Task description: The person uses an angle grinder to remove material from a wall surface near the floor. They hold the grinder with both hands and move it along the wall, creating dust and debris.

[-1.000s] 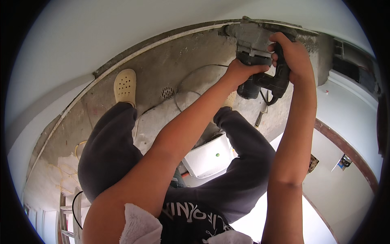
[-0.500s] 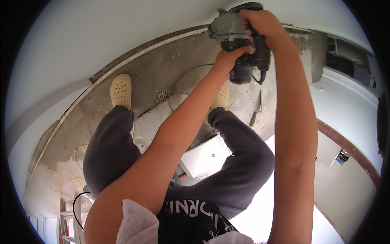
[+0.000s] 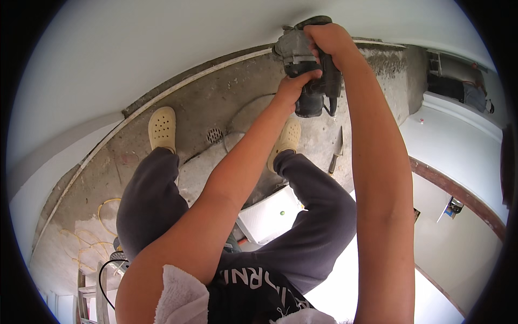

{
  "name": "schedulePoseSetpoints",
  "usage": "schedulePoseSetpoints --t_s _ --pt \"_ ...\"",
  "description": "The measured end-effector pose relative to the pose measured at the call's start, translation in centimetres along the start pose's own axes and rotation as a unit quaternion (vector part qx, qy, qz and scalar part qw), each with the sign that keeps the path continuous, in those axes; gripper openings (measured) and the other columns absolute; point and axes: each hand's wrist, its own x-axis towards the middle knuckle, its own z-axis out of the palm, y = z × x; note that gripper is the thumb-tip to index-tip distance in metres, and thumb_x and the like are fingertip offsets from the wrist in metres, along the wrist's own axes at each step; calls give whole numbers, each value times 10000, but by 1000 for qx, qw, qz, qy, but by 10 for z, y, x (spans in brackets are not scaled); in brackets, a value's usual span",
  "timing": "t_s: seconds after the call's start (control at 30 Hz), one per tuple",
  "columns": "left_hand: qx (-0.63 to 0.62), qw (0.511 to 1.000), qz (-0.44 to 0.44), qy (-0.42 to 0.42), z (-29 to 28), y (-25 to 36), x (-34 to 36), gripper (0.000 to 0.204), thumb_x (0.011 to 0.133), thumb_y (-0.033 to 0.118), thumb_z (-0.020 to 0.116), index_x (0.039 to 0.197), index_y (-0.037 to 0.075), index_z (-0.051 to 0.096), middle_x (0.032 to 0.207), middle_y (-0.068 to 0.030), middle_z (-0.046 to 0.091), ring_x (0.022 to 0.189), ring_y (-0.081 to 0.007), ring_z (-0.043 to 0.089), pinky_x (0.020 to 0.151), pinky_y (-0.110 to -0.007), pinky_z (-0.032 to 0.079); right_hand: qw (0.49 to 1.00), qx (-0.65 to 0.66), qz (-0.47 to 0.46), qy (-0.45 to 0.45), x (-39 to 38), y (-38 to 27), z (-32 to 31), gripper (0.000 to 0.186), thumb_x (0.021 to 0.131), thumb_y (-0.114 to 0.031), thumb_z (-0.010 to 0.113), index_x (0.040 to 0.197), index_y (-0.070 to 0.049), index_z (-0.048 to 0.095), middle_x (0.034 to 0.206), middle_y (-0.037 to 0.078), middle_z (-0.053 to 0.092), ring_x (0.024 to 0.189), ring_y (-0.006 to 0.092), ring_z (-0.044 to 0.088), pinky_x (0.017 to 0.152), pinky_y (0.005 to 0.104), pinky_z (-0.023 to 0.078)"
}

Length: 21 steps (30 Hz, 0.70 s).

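Head view, looking down. Both hands gripped a dark grey power tool [image 3: 307,70] held high against the white wall [image 3: 162,48], just above the strip where that wall met the bare concrete floor [image 3: 216,108]. The right hand [image 3: 330,40] was closed around the tool's rear handle; the left hand [image 3: 294,86] was clamped on the body below it. The working end was hidden between the tool and the wall, so its contact could not be told.

As a judgement, the work was under way rather than finished: the tool was held at the wall, and the floor's far edge to the right of it showed rough, dark, unfinished concrete.

On the floor lay a round drain grate [image 3: 215,135] between the two pale clogs [image 3: 162,127], a thin cable looping near it, and a trowel-like hand tool [image 3: 335,151] to the right of the right foot. A white rectangular box [image 3: 270,216] with a small green dot sat beneath the legs. No package or sign could be made out elsewhere; yellow cable coils [image 3: 102,227] lay at the floor's near left edge.
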Motion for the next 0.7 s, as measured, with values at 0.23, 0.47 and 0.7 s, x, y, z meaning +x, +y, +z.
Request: schedulePoseSetpoints --t_s 0.23,0.47,0.7 --pt "38 999 14 -17 0 -20 11 467 706 215 908 1097 51 712 1023 -61 739 868 -150 703 774 -308 557 986 159 28 36 -21 29 -17 201 789 -184 655 764 14 637 684 86 611 529 176 567 471 335 479" --pt "171 985 32 -2 -13 -50 11 462 723 218 896 1112 43 720 1050 -47 743 921 -141 691 830 -293 534 984 154 59 71 -47 66 -16 210 802 -198 665 764 7 644 694 94 626 543 175 581 485 337 493" --pt "201 979 22 -27 -28 -58 -1 561 697 276 916 1162 48 701 1072 -53 746 934 -150 695 844 -306 537 973 188 81 108 -57 85 1 302 812 -215 659 720 73 654 648 124 629 518 209 595 466 359 480"
